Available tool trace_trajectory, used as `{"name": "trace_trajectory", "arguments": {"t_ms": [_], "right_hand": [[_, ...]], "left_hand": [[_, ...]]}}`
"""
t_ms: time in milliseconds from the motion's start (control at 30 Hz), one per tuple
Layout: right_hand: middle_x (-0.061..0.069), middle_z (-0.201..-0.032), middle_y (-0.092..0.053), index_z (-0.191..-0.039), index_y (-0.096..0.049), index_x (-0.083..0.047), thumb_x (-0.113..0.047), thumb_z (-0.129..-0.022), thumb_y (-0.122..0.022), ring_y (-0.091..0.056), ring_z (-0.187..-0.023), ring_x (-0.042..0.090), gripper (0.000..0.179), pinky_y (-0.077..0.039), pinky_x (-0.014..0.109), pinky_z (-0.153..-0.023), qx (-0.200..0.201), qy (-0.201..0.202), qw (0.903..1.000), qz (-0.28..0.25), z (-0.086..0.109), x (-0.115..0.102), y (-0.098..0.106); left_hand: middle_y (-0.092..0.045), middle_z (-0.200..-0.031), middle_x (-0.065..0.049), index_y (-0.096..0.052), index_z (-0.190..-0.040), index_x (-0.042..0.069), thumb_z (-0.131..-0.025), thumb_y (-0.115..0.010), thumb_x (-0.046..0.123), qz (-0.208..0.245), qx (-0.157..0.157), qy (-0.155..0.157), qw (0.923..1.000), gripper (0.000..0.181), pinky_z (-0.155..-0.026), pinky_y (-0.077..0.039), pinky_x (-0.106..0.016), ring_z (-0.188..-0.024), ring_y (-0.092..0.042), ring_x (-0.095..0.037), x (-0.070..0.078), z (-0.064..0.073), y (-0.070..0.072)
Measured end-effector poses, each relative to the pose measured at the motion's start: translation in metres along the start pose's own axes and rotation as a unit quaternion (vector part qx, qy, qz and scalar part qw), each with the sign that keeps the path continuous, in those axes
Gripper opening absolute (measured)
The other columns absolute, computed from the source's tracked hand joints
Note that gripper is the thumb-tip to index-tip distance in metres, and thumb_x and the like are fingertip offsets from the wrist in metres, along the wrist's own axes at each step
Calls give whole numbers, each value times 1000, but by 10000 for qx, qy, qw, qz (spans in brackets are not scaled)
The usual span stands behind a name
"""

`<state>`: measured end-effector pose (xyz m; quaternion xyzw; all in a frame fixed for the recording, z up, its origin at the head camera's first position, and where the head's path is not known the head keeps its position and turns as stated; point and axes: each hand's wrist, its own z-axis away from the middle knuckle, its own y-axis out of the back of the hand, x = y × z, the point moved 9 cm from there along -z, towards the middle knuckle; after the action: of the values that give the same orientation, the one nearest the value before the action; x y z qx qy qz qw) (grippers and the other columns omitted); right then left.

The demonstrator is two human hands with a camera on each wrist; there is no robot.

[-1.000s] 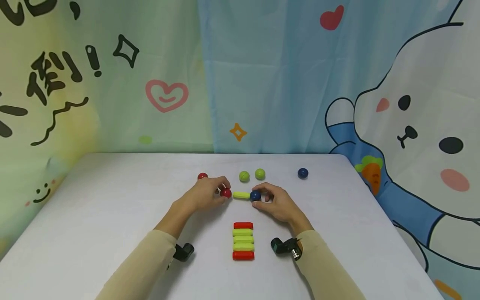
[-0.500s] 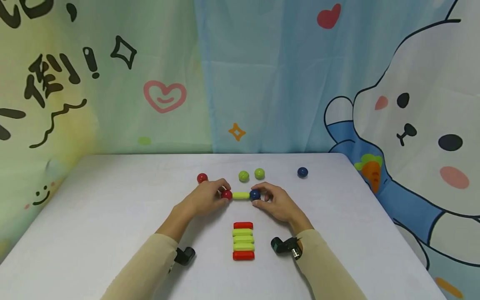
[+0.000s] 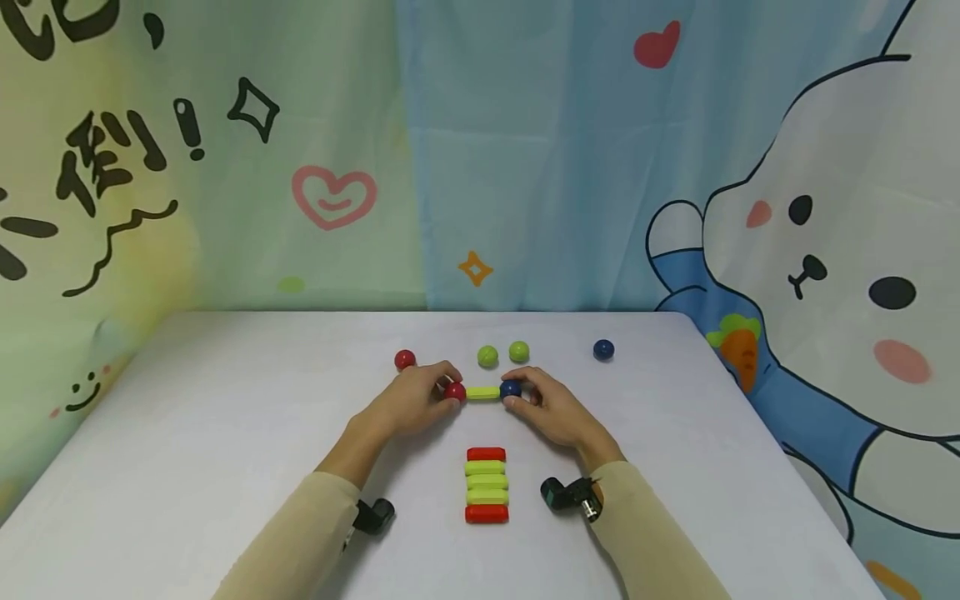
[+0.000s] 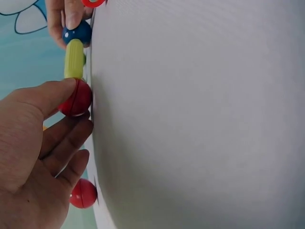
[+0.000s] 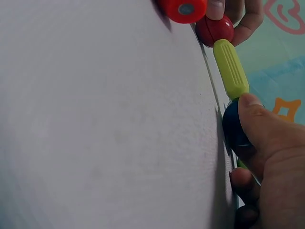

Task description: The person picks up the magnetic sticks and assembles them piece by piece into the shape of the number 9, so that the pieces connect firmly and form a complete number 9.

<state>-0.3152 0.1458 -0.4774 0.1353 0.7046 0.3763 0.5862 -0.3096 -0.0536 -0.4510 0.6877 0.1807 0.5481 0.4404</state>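
Observation:
My left hand (image 3: 415,398) pinches a red ball (image 4: 76,98) between thumb and fingers. On the other side, my right hand (image 3: 553,407) pinches a dark blue ball (image 5: 234,125). Between the two balls lies a ridged yellow-green rod (image 5: 231,69), its left end against the red ball and its right end against the blue one. The three form a straight line, low over the white table. A second red ball (image 3: 405,359) sits just behind my left hand.
Two green balls (image 3: 487,357) and another blue ball (image 3: 603,350) stand farther back on the table (image 3: 225,433). Nearer, between my forearms, a column of rods (image 3: 487,482) lies side by side, red at both ends, yellow-green between. A printed curtain (image 3: 525,150) hangs behind.
The red ball in my left hand has moved slightly right, closing the small gap to the rod's left end. My right hand and the blue ball have stayed in place.

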Motion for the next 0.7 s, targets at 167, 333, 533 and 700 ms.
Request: {"name": "trace_trajectory", "arguments": {"t_ms": [167,333,533,700], "right_hand": [[2,-104,-56,-136,-61,-24,-28,-99,-70,-49,-92,20,39,-41,35,-78,35,-89,9999,-64,-1,0,0],[2,-102,-56,-135,-62,-23,-28,-98,-71,-49,-90,19,38,-41,34,-77,59,-56,9999,-63,-2,0,0],[3,-99,-55,-134,-62,-23,-28,-98,-72,-49,-89,20,38,-41,35,-76,82,-21,9999,-127,-1,-1,1],[3,-99,-56,-135,-62,-24,-27,-97,-72,-49,-89,20,39,-41,35,-76,97,-28,9999,-99,-1,0,1]], "left_hand": [[-73,-111,-2,-64,-129,15,-96,-72,16,16,80,-73,9999,34,-99,-53,-40,-105,-67,-19,0,1,1],[-72,-119,-3,-61,-136,14,-97,-70,18,14,97,-90,9999,40,-101,-52,-40,-107,-67,-19,-1,2,1],[-63,-133,-3,-60,-139,15,-95,-75,24,-93,72,-114,9999,47,-99,-53,-39,-105,-63,-18,0,4,3],[-58,-136,-5,-60,-140,18,-95,-75,29,-273,114,-124,9995,48,-99,-53,-40,-107,-60,-19,3,6,7]]}}
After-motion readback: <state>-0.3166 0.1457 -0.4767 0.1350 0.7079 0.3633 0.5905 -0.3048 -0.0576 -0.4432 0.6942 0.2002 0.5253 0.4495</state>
